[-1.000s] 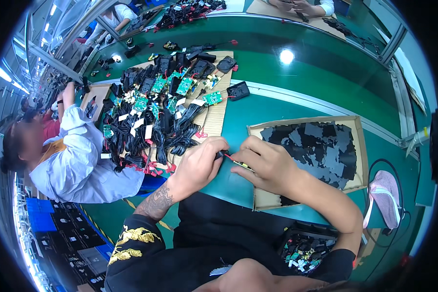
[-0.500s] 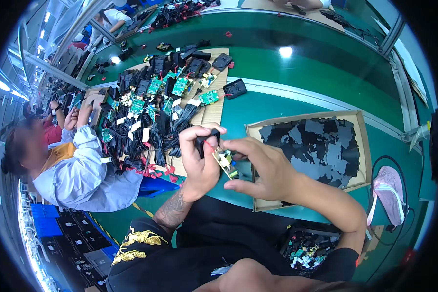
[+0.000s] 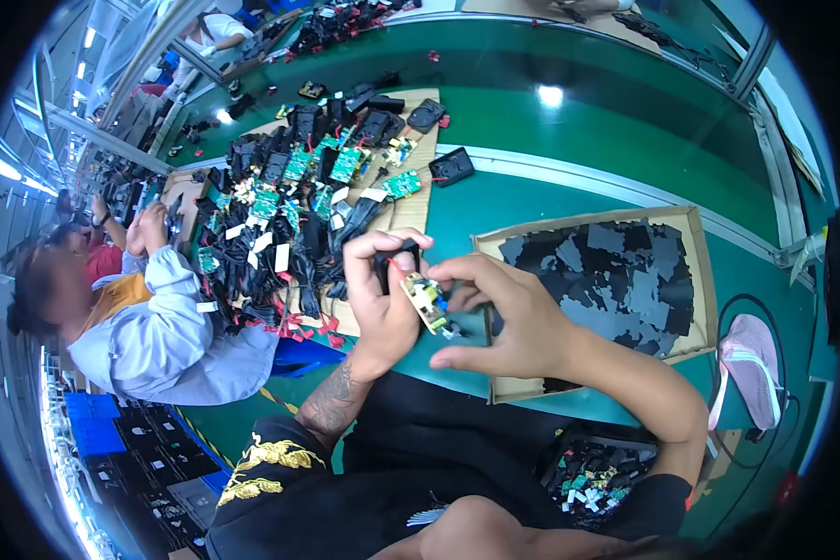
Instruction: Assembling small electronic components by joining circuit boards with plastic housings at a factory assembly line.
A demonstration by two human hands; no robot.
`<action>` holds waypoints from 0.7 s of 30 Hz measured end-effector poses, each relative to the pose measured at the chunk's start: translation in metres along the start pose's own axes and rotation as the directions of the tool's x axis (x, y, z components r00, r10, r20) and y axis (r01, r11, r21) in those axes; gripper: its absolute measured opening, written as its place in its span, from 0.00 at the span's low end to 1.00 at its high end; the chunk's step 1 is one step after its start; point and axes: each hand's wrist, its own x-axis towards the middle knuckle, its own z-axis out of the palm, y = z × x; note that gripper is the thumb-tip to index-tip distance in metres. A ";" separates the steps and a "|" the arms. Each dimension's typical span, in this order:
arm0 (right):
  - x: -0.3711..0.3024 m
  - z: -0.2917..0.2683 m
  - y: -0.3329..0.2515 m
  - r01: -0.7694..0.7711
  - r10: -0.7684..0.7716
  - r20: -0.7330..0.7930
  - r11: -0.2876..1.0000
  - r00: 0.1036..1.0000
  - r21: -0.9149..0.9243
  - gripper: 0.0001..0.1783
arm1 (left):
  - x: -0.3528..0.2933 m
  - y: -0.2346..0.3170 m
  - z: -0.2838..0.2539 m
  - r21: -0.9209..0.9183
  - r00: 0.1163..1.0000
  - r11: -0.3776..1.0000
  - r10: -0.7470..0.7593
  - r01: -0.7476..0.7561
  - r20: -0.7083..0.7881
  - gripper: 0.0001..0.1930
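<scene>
Head view: green counter [image 3: 569, 140], factory line. Near cardboard tray [image 3: 695, 280], left hand [image 3: 383, 299] grip clamped on black casing [image 3: 389, 261]; right hand [image 3: 504, 313] pinches circuit board [image 3: 427, 301].

Electronics assembly line: green conveyor [image 3: 569, 140], piled circuit boards [image 3: 294, 201], seated co-workers.

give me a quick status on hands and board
Left hand shut on black casing. Right hand pinching circuit board. Both raised over the table; nothing between them.
</scene>
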 end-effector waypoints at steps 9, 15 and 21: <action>0.004 -0.005 0.002 -0.315 0.294 0.115 0.874 0.949 0.370 0.37 | -0.004 -0.010 -0.008 0.317 0.976 0.926 0.167 -0.205 0.142 0.14; 0.007 -0.008 0.010 -0.278 0.267 0.094 0.834 0.959 0.476 0.27 | 0.008 -0.010 -0.002 0.303 0.961 0.912 0.259 -0.277 0.097 0.16; 0.007 -0.016 0.007 -0.227 0.217 0.071 0.942 0.974 0.246 0.21 | 0.011 -0.014 -0.002 0.462 0.911 0.785 0.369 -0.412 0.185 0.16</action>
